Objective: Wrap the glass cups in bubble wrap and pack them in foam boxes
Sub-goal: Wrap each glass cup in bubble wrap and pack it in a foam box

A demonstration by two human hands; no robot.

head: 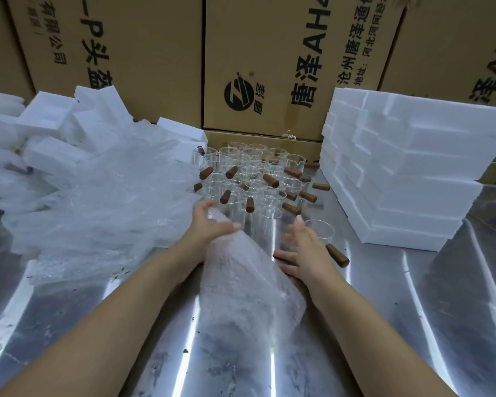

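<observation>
Currently both hands are over a steel table (384,325) at centre frame. Left hand (205,229) grasps the far end of a bubble wrap sheet (241,282), thumb on top near the edge, fingers curled behind it; the sheet slopes from that hand down toward 6 o'clock and lies on the table between the forearms. Right hand (301,250) is spread, fingers apart, gripping nothing; it sits at the sheet's right edge, just beside a single glass cup (320,233) with a brown wooden handle (338,255) pointing toward 4 o'clock. Whether the palm touches the sheet is unclear.

At 12 o'clock from the hands: a tight cluster of glass cups (258,173), upright, brown handles sticking out in mixed directions. At 9–10 o'clock: a loose pile of bubble wrap sheets (98,196), with foam pieces (55,124) heaped behind and partly under it. At 2–3 o'clock: a stack of white foam boxes (398,173), edges staggered. Printed cardboard cartons (269,53) wall off the back from 10 to 2 o'clock.
</observation>
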